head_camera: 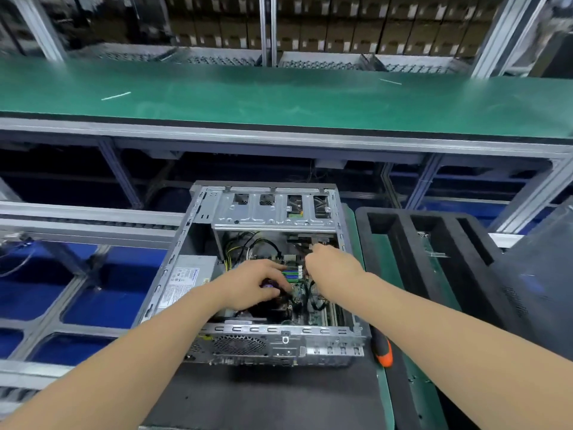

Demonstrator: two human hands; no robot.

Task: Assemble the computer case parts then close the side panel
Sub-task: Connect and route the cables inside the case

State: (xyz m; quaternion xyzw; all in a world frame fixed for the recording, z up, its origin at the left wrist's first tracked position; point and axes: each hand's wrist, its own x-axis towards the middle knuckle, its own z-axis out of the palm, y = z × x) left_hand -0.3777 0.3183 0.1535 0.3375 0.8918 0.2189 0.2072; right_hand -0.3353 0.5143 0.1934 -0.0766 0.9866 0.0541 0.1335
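Note:
An open grey computer case (273, 332) lies on its side on a dark mat, with its inside facing up. Both of my hands reach into it. My left hand (252, 282) rests over the CPU cooler area, fingers curled around something purple that is mostly hidden. My right hand (330, 263) is pinched on a dark cable or connector near the upper right of the motherboard (294, 273). The power supply (186, 279) sits at the case's left. A silver drive cage (273, 209) spans the far end.
An orange and black screwdriver (383, 349) lies right of the case. A black foam tray (434, 252) with slots stands further right. A dark panel (539, 283) leans at the far right. A green conveyor belt (279, 94) runs across beyond the case.

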